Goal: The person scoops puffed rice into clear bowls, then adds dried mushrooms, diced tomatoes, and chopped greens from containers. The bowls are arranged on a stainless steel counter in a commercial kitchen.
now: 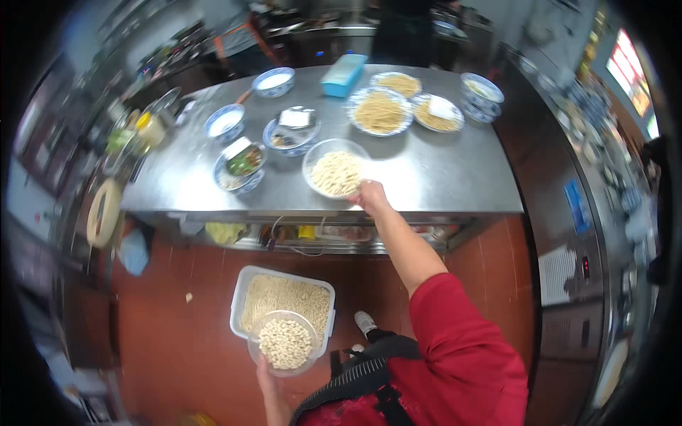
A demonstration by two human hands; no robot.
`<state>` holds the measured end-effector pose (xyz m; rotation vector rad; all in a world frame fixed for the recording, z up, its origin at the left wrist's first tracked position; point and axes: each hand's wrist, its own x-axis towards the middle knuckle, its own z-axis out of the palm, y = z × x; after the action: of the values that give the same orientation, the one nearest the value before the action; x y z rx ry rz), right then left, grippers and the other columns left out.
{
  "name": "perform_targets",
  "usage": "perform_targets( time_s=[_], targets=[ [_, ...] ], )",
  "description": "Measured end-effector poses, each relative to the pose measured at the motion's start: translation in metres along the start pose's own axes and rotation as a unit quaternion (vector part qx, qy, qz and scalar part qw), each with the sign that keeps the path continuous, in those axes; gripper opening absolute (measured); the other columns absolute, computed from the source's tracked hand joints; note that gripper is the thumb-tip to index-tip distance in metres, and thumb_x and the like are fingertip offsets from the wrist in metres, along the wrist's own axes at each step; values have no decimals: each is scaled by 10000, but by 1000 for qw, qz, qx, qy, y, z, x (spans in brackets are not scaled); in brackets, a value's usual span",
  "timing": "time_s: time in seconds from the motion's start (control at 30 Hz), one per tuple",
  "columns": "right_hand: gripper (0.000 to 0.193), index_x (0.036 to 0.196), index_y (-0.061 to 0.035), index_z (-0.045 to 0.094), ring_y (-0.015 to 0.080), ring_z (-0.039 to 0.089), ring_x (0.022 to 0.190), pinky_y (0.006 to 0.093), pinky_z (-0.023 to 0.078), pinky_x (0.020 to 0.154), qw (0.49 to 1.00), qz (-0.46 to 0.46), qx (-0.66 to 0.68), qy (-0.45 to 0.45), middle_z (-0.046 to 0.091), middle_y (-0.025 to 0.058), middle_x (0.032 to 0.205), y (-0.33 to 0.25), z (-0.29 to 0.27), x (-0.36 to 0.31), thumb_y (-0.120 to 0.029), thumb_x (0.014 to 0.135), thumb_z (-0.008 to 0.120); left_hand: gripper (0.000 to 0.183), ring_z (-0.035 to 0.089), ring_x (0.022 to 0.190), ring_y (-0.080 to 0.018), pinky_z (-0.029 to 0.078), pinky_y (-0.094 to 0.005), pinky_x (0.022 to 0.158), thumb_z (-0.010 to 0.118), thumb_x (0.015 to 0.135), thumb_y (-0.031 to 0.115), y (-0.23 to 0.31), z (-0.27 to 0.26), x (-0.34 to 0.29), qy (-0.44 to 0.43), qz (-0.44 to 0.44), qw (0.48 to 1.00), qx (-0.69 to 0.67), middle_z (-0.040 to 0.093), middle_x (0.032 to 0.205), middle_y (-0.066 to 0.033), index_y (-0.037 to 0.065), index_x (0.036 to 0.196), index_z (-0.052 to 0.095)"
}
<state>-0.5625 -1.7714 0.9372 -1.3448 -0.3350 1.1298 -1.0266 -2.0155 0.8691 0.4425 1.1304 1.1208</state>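
Observation:
My left hand [268, 380] is closed on the edge of a clear bowl [313, 361] of pale, rounded pieces that look like peanuts or beans. This bowl is held over the near part of a white tub [236, 302] filled with beige, grainy material. My right arm reaches forward to the steel table [444, 188]. There my right hand [371, 198] pinches the near right rim of a second clear bowl [307, 160], which holds similar pale pieces. That bowl is at the table's front edge; whether it fully rests there I cannot tell.
Left of the second bowl are several blue-and-white bowls [266, 135]. Plates of thin tan sticks or noodles [380, 113] lie behind it, near a blue box [344, 74]. A counter [568, 192] runs along the right. People [401, 39] stand beyond the table.

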Motion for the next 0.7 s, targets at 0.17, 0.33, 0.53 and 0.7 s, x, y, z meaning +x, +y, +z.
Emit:
perform_targets(
  time_s=[0.17, 0.33, 0.53, 0.7],
  targets=[
    [139, 839, -12, 561, 131, 497, 476, 288, 507, 517, 992, 24, 115, -39, 514, 41, 619, 13, -116, -132, -131, 879, 503, 537, 479, 1130, -286, 388, -401, 949, 459, 890, 320, -1, 42, 3, -143, -81, 985, 55, 476, 1249, -158, -31, 1287, 373],
    [230, 1042, 20, 563, 132, 557, 560, 321, 555, 581, 987, 34, 90, 126, 558, 44, 706, -4, -289, -271, -127, 879, 494, 547, 465, 1163, -283, 389, -413, 966, 344, 932, 408, -29, 134, -6, -261, -184, 941, 113, 455, 1296, -135, 19, 1316, 353],
    [364, 1150, 59, 490, 181, 631, 608, 249, 520, 499, 952, -13, 71, 298, 615, 118, 859, -52, -481, -368, -53, 805, 517, 553, 434, 1196, -285, 333, -407, 1013, 312, 940, 401, -118, 331, -20, -404, -197, 876, 176, 428, 1322, -145, -1, 1318, 346],
    [316, 1117, 34, 517, 177, 622, 563, 234, 495, 462, 929, -20, 80, 361, 622, 93, 809, -103, -629, -366, -66, 819, 480, 561, 439, 1186, -294, 341, -426, 1006, 331, 938, 413, -217, 531, -79, -458, -192, 851, 171, 422, 1320, -155, -1, 1317, 340]
  ],
)
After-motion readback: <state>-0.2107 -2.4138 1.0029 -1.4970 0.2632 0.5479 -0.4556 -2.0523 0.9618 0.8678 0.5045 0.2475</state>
